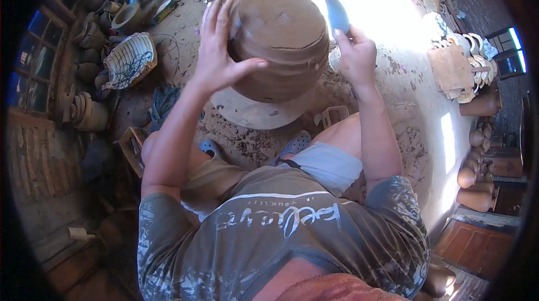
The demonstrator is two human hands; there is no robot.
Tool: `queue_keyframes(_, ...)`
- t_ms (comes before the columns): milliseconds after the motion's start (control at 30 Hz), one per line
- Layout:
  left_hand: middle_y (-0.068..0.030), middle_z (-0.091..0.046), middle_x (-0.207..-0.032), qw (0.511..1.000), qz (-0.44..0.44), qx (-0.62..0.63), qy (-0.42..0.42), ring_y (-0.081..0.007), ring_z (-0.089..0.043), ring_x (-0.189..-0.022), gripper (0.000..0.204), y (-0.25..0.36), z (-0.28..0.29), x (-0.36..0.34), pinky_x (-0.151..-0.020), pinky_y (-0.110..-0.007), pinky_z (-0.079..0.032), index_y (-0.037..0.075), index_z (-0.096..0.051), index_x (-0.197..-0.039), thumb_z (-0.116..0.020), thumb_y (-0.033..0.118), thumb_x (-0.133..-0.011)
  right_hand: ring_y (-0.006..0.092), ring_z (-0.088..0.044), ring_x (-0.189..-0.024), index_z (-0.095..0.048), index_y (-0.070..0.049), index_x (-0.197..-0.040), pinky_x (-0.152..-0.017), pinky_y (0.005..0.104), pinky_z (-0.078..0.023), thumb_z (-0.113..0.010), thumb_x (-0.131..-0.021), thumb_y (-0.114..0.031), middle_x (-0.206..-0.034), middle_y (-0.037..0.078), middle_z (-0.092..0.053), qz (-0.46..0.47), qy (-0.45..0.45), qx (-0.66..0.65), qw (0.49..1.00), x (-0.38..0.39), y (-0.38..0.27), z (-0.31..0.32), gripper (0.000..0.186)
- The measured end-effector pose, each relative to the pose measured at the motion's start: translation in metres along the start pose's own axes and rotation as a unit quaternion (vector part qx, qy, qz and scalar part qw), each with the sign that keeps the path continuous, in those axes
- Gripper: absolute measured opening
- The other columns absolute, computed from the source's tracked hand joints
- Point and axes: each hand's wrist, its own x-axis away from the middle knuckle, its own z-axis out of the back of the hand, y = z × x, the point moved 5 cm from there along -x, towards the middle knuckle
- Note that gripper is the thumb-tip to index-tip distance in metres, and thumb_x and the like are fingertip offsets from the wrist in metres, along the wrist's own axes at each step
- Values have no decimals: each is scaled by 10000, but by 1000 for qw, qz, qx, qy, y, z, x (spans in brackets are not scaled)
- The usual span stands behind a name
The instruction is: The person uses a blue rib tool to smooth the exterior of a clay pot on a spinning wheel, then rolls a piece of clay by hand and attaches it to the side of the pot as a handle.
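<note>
A large brown clay pot [281, 34] stands on a pale round disc [241, 111] in front of me. It has a broad flat top and a cracked line round its upper edge. My left hand [218, 56] rests against the pot's left side, fingers stretched upward and thumb spread across its near wall. To the right of the pot, my right hand [358, 59] grips a knife-like tool with a wide dark blade [336, 12]. The blade points up and away, apart from the clay. Its handle is mostly hidden in my fingers.
Crumbled clay [247, 146] litters the floor around the disc. At left lie a ribbed tray [130, 60] with dark cord and several bowls [124, 17]. Along the right wall are a board [451, 71] and several clay pots [474, 177]. Bright sunlight glares behind the blade.
</note>
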Motion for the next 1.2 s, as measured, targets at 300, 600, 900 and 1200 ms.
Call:
queue_keyframes(300, -310, -239, -1756, 995, 99, 1, 7, -482, -227, -1642, 1494, -2, -24, 22, -1327, -594, -225, 1, -192, -1722, -940, 737, -658, 363, -741, -899, -749, 30, -1203, -811, 434, -577, -656, -1024, -73, -976, 213, -748, 124, 41, 94, 987, 44, -55, -14, 226)
queue_keyframes(600, -374, -78, -1766, 987, 145, -65, 16, -545, -37, -1660, 1343, 49, -46, 52, -1286, -724, -92, -17, -148, -1723, -766, 792, -847, 384, -706, -844, -737, 33, -1131, -767, 464, -574, -676, -1001, -50, -959, 186, -703, 269, 61, 84, 958, 80, -90, -42, 166)
queue_keyframes(900, -322, -96, -1791, 992, 58, -65, -93, -550, -102, -1654, 1478, -22, -5, 18, -1329, -647, -192, -13, -148, -1730, -848, 821, -730, 408, -729, -864, -753, 45, -1197, -788, 470, -580, -649, -1041, -135, -1000, 230, -762, 44, 44, 39, 997, 26, -52, -17, 259)
queue_keyframes(1200, -358, -123, -1766, 995, 80, -54, 19, -581, -139, -1628, 1517, 4, -36, 41, -1290, -698, -191, -10, -105, -1735, -849, 827, -713, 384, -717, -924, -757, 6, -1107, -861, 439, -577, -707, -973, -38, -975, 174, -729, 267, 38, 34, 962, 83, -110, -59, 149)
